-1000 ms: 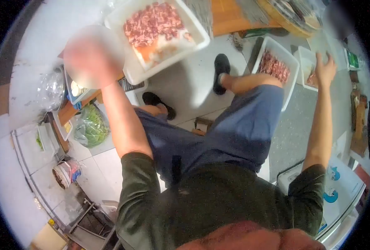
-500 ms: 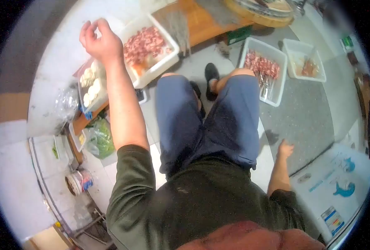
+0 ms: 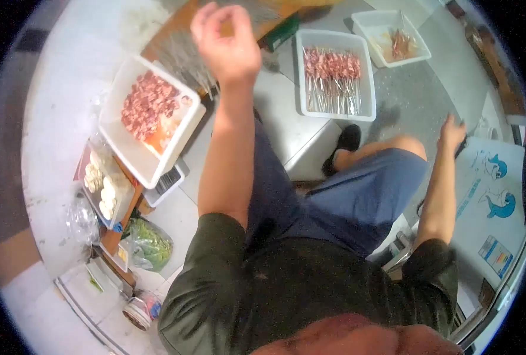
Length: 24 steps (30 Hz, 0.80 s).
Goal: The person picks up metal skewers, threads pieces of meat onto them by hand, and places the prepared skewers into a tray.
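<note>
My left hand (image 3: 226,46) is raised at the top of the view with fingers loosely curled, the thumb apart from them and nothing visible in the grasp. It overlaps a bundle of thin skewers (image 3: 186,56) lying on a wooden surface. Left of my forearm is a white tub (image 3: 180,139) of raw meat chunks (image 3: 149,105). My right hand (image 3: 452,133) reaches out to the right, fingers apart, right at the corner of a white panel with blue dolphins (image 3: 473,189). A dark edge shows just beneath that hand.
A white tray (image 3: 337,116) holds rows of meat skewers (image 3: 333,65) on the floor. Beside it stands a smaller white tub (image 3: 363,26) with wet contents. At left are a container of pale rounds (image 3: 106,189), a bag of greens (image 3: 150,245) and a bucket (image 3: 139,312).
My view has turned, shifting the trays left and up. My right arm has stretched farther out, up to the white panel. My left hand remains raised, now over the skewer bundle.
</note>
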Each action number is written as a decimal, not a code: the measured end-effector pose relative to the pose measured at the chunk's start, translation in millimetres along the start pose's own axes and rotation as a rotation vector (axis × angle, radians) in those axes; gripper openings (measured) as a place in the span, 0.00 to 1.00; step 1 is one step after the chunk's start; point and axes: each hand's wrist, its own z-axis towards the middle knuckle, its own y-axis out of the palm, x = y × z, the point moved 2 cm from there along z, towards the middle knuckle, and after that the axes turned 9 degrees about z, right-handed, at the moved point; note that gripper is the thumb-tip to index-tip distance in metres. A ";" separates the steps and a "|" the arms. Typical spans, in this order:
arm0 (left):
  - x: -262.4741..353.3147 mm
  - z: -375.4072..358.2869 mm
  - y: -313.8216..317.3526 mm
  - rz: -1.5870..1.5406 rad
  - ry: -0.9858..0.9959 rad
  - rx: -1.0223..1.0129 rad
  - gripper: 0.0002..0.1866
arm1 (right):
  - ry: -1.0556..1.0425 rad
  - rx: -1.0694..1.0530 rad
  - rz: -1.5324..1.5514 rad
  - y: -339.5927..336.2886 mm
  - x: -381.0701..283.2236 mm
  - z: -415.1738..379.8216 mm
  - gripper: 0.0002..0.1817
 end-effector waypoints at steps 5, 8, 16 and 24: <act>-17.5 -13.3 57.2 0.117 0.078 -0.124 0.04 | -0.104 -0.062 0.446 59.9 -112.1 41.2 0.43; -29.4 -11.0 75.2 0.171 0.142 -0.175 0.04 | -0.024 -0.198 0.616 87.0 -155.2 8.5 0.40; -23.9 -12.3 134.7 0.231 0.285 -0.317 0.05 | -0.005 -0.379 0.652 27.4 -155.3 -41.4 0.26; -16.0 -31.4 140.3 0.046 0.301 -0.370 0.05 | -0.629 -1.258 1.017 -93.5 -280.7 -193.9 0.10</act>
